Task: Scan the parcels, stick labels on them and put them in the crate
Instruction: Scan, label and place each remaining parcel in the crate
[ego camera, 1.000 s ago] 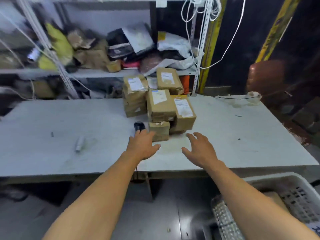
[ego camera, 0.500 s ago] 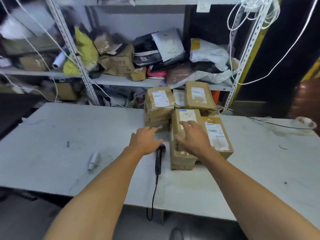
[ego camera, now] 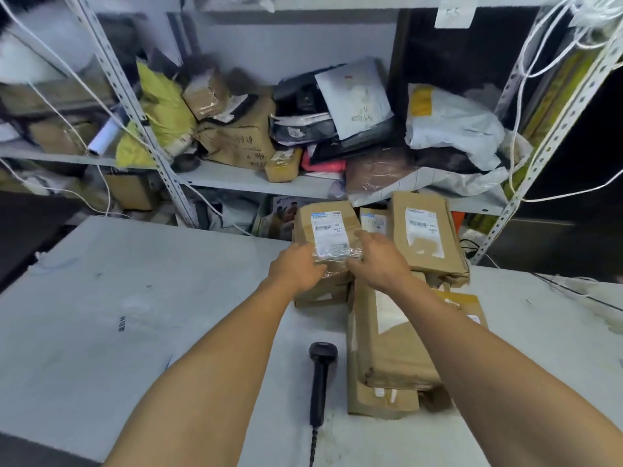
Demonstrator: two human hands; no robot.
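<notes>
Head view. At centre frame we see both hands on one parcel point(ego camera: 328, 237), a brown box with a white label point(ego camera: 328, 234) under clear tape. The left hand point(ego camera: 296, 269) grips its lower left edge, fingers curled against the side; the right hand point(ego camera: 379, 261) grips its lower right edge, thumb on the top face. This parcel sits on top of a second box point(ego camera: 320, 294), of which only the front shows below the left hand.

To the right, upper centre, a taller parcel point(ego camera: 426, 237) leans with its label facing us; between the two a small labelled box point(ego camera: 372, 222) is partly hidden. In the lower centre right a long parcel point(ego camera: 387, 338) lies on a flatter box point(ego camera: 381, 399), partly covered by the right forearm.

A black scanner point(ego camera: 322, 375) lies on the grey table point(ego camera: 135, 315) at lower centre, just left of that stack, head away from us, cable running off the near edge.

Across the upper frame a metal shelf point(ego camera: 256, 183) carries mixed bags and cartons. We see no crate in this view.
</notes>
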